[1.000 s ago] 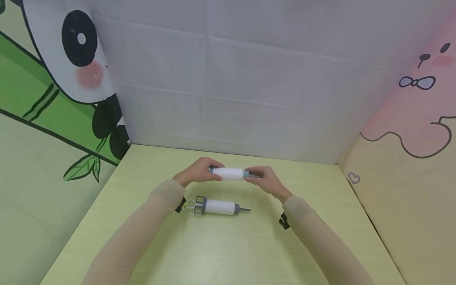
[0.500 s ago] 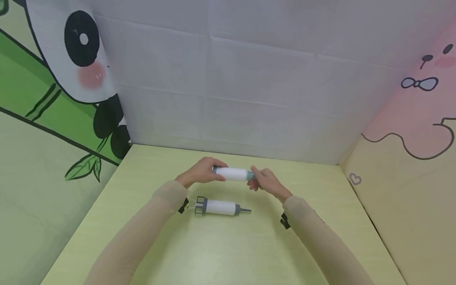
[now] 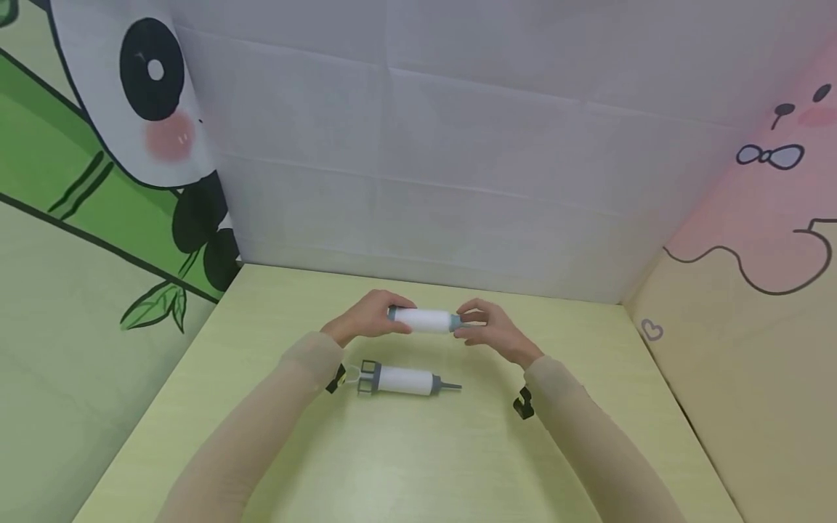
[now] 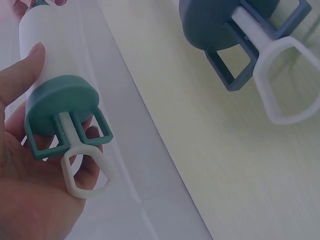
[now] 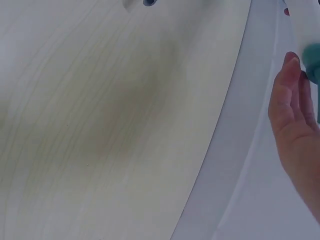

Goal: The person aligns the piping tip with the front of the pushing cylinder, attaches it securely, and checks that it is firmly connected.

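A white-barrelled syringe with green ends point(image 3: 423, 319) is held level above the table, nozzle to the right. My left hand point(image 3: 374, 314) grips its barrel near the handle end, thumb on the near side. In the left wrist view, its green finger loops point(image 4: 62, 107) and white pull ring point(image 4: 86, 172) point away from the barrel. The fingers of my right hand point(image 3: 493, 328) are bent about the green nozzle end point(image 5: 311, 62), with the thin nozzle between them. A second syringe with dark grey-blue ends point(image 3: 404, 380) lies on the table nearer me, nozzle to the right.
The pale wood-look table point(image 3: 405, 465) ends at a white cloth backdrop point(image 3: 471, 181). Side panels with a panda point(image 3: 150, 73) and a pink animal drawing point(image 3: 771, 218) stand left and right.
My right hand turned at the nozzle end, thumb coming up, then turned back with its fingers spread about it. My left hand and the green-ended syringe moved slightly. The grey-ended syringe stayed put.
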Demonstrator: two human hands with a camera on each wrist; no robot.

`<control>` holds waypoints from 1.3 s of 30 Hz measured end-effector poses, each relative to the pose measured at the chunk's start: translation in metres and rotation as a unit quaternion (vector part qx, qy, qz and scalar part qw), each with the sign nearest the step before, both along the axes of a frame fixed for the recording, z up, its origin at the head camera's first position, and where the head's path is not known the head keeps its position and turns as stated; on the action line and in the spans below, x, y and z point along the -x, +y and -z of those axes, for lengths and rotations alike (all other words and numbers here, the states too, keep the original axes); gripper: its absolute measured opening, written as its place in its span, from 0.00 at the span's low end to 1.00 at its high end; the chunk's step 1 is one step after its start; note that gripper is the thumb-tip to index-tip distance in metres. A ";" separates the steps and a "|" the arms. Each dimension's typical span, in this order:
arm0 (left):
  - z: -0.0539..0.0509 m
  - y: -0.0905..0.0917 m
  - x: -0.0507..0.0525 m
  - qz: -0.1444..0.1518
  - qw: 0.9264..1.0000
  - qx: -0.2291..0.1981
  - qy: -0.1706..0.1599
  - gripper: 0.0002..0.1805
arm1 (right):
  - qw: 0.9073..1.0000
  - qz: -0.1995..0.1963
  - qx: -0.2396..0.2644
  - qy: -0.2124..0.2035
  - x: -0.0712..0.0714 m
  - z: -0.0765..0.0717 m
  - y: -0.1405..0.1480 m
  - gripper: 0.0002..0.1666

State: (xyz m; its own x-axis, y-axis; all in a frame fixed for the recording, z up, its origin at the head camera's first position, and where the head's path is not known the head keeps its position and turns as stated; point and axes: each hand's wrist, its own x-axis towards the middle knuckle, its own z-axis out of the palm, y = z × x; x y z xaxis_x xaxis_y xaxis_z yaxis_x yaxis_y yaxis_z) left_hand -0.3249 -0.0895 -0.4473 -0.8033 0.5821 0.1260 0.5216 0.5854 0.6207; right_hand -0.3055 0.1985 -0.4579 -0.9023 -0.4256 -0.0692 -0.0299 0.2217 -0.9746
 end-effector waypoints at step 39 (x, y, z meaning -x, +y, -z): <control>-0.004 -0.002 -0.007 -0.019 1.000 0.008 -0.016 0.22 | 0.993 0.009 -0.113 0.034 -0.004 0.005 -0.012 0.29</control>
State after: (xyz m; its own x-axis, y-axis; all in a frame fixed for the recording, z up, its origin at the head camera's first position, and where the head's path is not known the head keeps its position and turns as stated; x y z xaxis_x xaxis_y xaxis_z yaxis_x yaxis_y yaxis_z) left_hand -0.3183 -0.0911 -0.4428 -0.8283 0.5530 0.0902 0.4786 0.6146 0.6271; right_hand -0.3015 0.1862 -0.4633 -0.9155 -0.3897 -0.0996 -0.0882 0.4361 -0.8956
